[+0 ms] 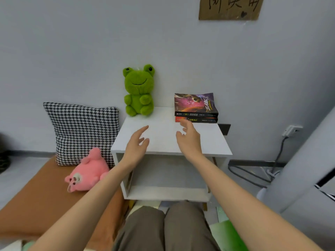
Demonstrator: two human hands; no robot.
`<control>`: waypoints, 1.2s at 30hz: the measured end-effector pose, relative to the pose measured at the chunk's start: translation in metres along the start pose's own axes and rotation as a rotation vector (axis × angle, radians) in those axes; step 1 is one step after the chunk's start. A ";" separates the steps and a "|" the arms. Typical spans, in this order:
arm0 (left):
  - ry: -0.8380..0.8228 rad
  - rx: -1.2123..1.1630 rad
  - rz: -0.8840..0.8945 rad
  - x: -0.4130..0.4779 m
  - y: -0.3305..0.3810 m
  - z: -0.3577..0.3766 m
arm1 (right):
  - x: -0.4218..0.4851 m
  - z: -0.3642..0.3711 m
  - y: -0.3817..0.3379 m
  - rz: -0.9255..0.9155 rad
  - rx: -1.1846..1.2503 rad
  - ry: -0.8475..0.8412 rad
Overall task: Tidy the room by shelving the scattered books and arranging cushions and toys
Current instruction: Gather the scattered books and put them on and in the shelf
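Two books (196, 107) lie stacked at the back right of a white side table (163, 142). A green frog plush (138, 91) sits upright at the table's back left, against the wall. My right hand (189, 138) hovers over the tabletop just in front of the books, fingers loosely spread, holding nothing. Over the table's front left, my left hand (136, 144) is open and empty. A pink plush (87, 173) lies on its side on the brown mat (36, 196), in front of a houndstooth cushion (83, 131) leaning on the wall.
The table has an open lower shelf (168, 192). A wall socket (291, 130) with a grey cable (253, 176) is at the right, beside a grey panel (308, 178). Green items (228, 232) lie on the floor by my knees. A cardboard sign (230, 8) hangs above.
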State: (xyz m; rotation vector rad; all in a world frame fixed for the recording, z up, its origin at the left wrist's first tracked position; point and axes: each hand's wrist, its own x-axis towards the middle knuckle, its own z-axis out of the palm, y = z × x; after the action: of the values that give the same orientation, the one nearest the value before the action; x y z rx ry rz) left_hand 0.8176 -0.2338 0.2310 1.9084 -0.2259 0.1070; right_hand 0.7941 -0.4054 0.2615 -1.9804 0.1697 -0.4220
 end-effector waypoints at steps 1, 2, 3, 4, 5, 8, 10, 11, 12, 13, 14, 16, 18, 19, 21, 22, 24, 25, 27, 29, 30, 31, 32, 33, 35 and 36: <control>0.009 -0.003 -0.004 -0.013 0.001 -0.009 | -0.012 0.005 -0.009 -0.004 0.009 -0.026; 0.017 0.000 -0.013 -0.022 0.003 -0.016 | -0.021 0.009 -0.016 -0.008 0.019 -0.048; 0.021 -0.003 -0.025 -0.032 0.006 -0.022 | -0.030 0.013 -0.021 -0.011 0.025 -0.068; 0.033 -0.010 -0.033 -0.040 0.007 -0.028 | -0.038 0.017 -0.026 -0.018 0.026 -0.084; 0.053 -0.016 -0.044 -0.050 0.009 -0.036 | -0.048 0.022 -0.031 -0.025 0.025 -0.102; 0.115 -0.036 -0.018 -0.076 0.006 -0.055 | -0.074 0.033 -0.041 -0.044 0.023 -0.157; 0.168 -0.080 -0.035 -0.093 0.004 -0.066 | -0.093 0.041 -0.044 -0.050 0.022 -0.205; 0.204 -0.096 -0.042 -0.104 0.003 -0.072 | -0.104 0.047 -0.045 -0.052 0.019 -0.235; 0.231 -0.105 -0.052 -0.114 0.001 -0.078 | -0.114 0.053 -0.045 -0.054 0.015 -0.261; 0.257 -0.104 -0.067 -0.124 -0.001 -0.084 | -0.123 0.059 -0.044 -0.058 0.012 -0.278; 0.283 -0.085 -0.084 -0.134 -0.006 -0.089 | -0.133 0.067 -0.043 -0.064 0.005 -0.293; 0.325 -0.049 -0.124 -0.158 -0.023 -0.103 | -0.153 0.085 -0.038 -0.074 -0.008 -0.331; 0.354 -0.027 -0.158 -0.177 -0.048 -0.112 | -0.172 0.101 -0.029 -0.071 -0.014 -0.368; 0.375 -0.022 -0.190 -0.189 -0.066 -0.117 | -0.182 0.112 -0.022 -0.059 -0.016 -0.398; 0.405 -0.037 -0.259 -0.209 -0.094 -0.120 | -0.199 0.126 -0.009 -0.037 -0.019 -0.436; 0.413 -0.036 -0.300 -0.219 -0.108 -0.121 | -0.207 0.134 -0.001 -0.025 -0.025 -0.451; 0.425 -0.042 -0.382 -0.239 -0.135 -0.122 | -0.222 0.147 0.012 0.017 -0.053 -0.491; 0.422 -0.036 -0.423 -0.249 -0.150 -0.122 | -0.229 0.154 0.020 0.046 -0.065 -0.518; 0.414 -0.015 -0.502 -0.267 -0.177 -0.123 | -0.242 0.169 0.034 0.100 -0.083 -0.574; 0.414 -0.002 -0.583 -0.285 -0.204 -0.123 | -0.253 0.182 0.048 0.145 -0.102 -0.610; 0.413 0.009 -0.620 -0.293 -0.216 -0.122 | -0.257 0.188 0.054 0.170 -0.107 -0.628; 0.411 0.034 -0.663 -0.304 -0.231 -0.121 | -0.263 0.197 0.062 0.201 -0.111 -0.656; 0.404 0.065 -0.696 -0.313 -0.244 -0.119 | -0.267 0.204 0.069 0.230 -0.111 -0.682; 0.388 0.087 -0.733 -0.323 -0.255 -0.118 | -0.272 0.209 0.075 0.257 -0.115 -0.710; 0.350 0.104 -0.804 -0.341 -0.278 -0.115 | -0.281 0.220 0.089 0.288 -0.138 -0.770; 0.324 0.134 -0.831 -0.349 -0.288 -0.114 | -0.285 0.225 0.095 0.296 -0.157 -0.799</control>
State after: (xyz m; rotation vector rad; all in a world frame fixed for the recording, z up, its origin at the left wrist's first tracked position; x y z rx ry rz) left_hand 0.5408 0.0042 -0.0595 1.9408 0.8057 -0.1327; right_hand 0.6189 -0.1698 0.0283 -2.0849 -0.0180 0.5918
